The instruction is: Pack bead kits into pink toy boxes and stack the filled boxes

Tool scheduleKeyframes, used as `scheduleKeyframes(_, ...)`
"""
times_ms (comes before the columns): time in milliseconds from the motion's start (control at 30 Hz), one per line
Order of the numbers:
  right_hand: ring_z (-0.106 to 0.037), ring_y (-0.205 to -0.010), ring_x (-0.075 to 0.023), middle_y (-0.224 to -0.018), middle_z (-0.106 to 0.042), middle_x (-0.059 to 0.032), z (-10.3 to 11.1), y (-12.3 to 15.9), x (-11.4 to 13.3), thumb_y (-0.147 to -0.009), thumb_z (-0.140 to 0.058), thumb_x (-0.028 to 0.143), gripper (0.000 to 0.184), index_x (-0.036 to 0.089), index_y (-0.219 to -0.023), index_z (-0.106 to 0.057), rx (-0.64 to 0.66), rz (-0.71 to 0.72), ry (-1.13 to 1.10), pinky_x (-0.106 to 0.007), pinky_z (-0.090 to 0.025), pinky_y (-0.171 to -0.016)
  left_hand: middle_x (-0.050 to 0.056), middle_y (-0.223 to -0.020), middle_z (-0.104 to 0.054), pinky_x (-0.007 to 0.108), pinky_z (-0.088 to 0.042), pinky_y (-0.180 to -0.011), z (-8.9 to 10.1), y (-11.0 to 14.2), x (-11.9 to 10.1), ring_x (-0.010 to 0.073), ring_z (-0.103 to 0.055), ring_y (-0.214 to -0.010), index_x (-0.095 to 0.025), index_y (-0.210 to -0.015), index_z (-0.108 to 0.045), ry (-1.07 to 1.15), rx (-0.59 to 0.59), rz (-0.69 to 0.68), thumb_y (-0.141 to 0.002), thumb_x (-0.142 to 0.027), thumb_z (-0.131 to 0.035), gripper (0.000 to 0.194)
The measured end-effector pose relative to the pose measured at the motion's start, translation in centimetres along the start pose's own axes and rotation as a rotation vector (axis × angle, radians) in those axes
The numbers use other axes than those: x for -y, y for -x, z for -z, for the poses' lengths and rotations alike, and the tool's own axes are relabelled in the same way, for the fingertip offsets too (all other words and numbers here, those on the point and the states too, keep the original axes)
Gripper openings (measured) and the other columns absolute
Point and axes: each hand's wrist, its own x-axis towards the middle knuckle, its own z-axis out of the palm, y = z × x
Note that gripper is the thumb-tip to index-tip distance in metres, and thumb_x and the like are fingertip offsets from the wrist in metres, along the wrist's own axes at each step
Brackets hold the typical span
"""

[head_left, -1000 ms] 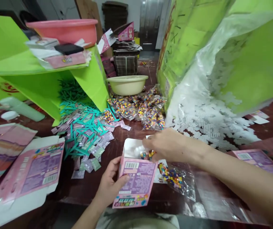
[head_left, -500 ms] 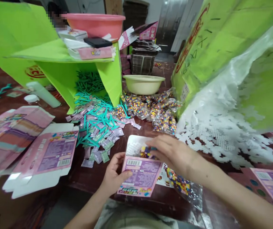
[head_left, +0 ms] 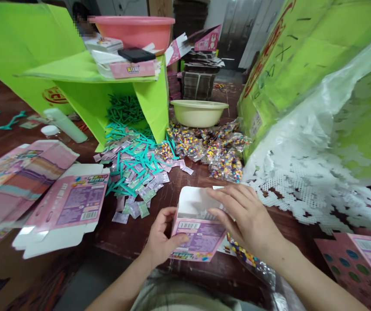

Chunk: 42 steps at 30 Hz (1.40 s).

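Observation:
A small pink and purple cardboard box stands at the table's near edge, its white top flap raised at the far side. My left hand grips the box's left side, thumb across the printed front. My right hand is closed at the box's upper right edge, fingers curled over the opening and partly hiding it. Under my right wrist lies a clear bag of colourful beads, on a printed sheet mostly covered by the hand and box.
Flattened boxes lie to the left. Behind are turquoise sticks with small sachets, bead bags and a cream basin. White perforated plates spill from a green carton at right. A person sits at back left.
My right hand has drawn back from inside the box to its right edge. The colourful beads seen in the opening are now out of sight. The view has shifted slightly.

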Motion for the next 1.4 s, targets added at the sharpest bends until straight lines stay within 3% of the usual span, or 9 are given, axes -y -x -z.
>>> scheduleKeyframes(200,-0.072,-0.111,-0.0247,-0.125,-0.075,-0.0080,-1.1,2.8,0.2,-0.109,-0.055,0.031,0.053,0.029,-0.159,-0.040,0.010,-0.070,-0.178,-0.056,-0.039,-0.119,0.011,-0.117,-0.074,0.036,-0.058,-0.091,-0.2,0.1,0.5,0.0289,-0.072,-0.106,-0.021,-0.130,-0.059,-0.073,-0.055,-0.086,-0.074,-0.040,-0.094,0.069)
scheduleKeyframes(300,-0.058,-0.137,-0.0317,-0.149,-0.059,-0.0146,-2.9,5.0,-0.5,-0.102,-0.066,0.032,0.064,0.031,-0.160,-0.039,-0.169,-0.294,-0.247,-0.058,-0.046,-0.116,0.009,-0.133,-0.068,0.037,-0.056,-0.100,-0.3,0.5,1.2,0.0270,-0.069,-0.118,-0.031,-0.155,-0.038,-0.089,-0.103,-0.165,-0.086,-0.038,-0.084,0.084)
scheduleKeyframes(367,-0.058,-0.137,-0.0296,-0.149,-0.058,-0.0142,-4.2,6.7,-0.8,-0.102,-0.066,0.033,0.058,0.031,-0.156,-0.044,-0.130,-0.407,-0.397,-0.050,-0.055,-0.107,0.008,-0.144,-0.062,0.037,-0.052,-0.107,0.0,1.0,1.6,0.0252,-0.065,-0.126,-0.038,-0.163,-0.024,-0.125,-0.090,-0.175,-0.094,-0.035,-0.076,0.086)
scheduleKeyframes(600,-0.067,-0.119,-0.0233,-0.114,-0.073,-0.0083,-6.4,11.7,0.0,-0.103,-0.066,0.033,0.019,0.029,-0.116,-0.078,0.131,-0.457,-0.682,-0.037,-0.062,-0.095,0.008,-0.121,-0.065,0.027,-0.053,-0.092,2.8,2.3,0.9,0.0209,-0.066,-0.110,-0.023,-0.108,-0.072,-0.334,0.193,0.013,-0.101,-0.039,-0.066,0.018)
scheduleKeyframes(800,-0.070,-0.118,-0.0211,-0.127,-0.072,-0.0077,-8.2,12.5,0.5,-0.105,-0.060,0.025,0.044,0.035,-0.148,-0.061,-0.066,-0.469,-0.666,-0.039,-0.060,-0.101,0.008,-0.118,-0.071,0.034,-0.054,-0.099,2.6,1.7,0.8,0.0231,-0.068,-0.113,-0.025,-0.120,-0.068,-0.292,0.016,0.051,-0.100,-0.040,-0.067,0.026)
scheduleKeyframes(933,-0.073,-0.109,-0.0216,-0.119,-0.075,-0.0077,-7.9,11.8,0.6,-0.104,-0.064,0.032,0.022,0.030,-0.121,-0.077,-0.005,-0.461,-0.823,-0.037,-0.062,-0.094,0.012,-0.121,-0.070,0.036,-0.055,-0.099,2.4,1.6,0.3,0.0269,-0.067,-0.116,-0.019,-0.098,-0.075,-0.287,0.142,0.070,-0.096,-0.047,-0.070,0.029)
scheduleKeyframes(1067,-0.074,-0.101,-0.0202,-0.108,-0.076,-0.0070,-7.5,10.7,1.6,-0.101,-0.069,0.036,0.015,0.023,-0.100,-0.074,-0.005,-0.672,-0.873,-0.032,-0.059,-0.089,0.009,-0.121,-0.070,0.031,-0.055,-0.093,1.8,1.5,-0.7,0.0228,-0.068,-0.112,-0.021,-0.100,-0.071,-0.273,0.138,0.153,-0.093,-0.043,-0.076,0.024)
scheduleKeyframes(1200,-0.072,-0.088,-0.0171,-0.096,-0.075,-0.0037,-7.6,9.9,2.3,-0.100,-0.070,0.038,0.017,0.022,-0.096,-0.069,-0.033,-0.781,-0.888,-0.027,-0.056,-0.080,0.005,-0.102,-0.073,0.026,-0.055,-0.080,1.5,1.3,-1.5,0.0177,-0.069,-0.092,-0.020,-0.096,-0.067,-0.323,0.115,0.153,-0.096,-0.045,-0.073,0.025)
scheduleKeyframes(1400,-0.068,-0.116,-0.0186,-0.126,-0.070,-0.0065,-7.1,11.9,1.4,-0.102,-0.068,0.032,0.015,0.028,-0.116,-0.072,0.065,-0.628,-0.901,-0.029,-0.055,-0.096,0.009,-0.128,-0.070,0.034,-0.058,-0.096,3.0,2.1,-0.4,0.0234,-0.069,-0.117,-0.025,-0.121,-0.067,-0.253,0.186,0.133,-0.090,-0.038,-0.082,0.038)
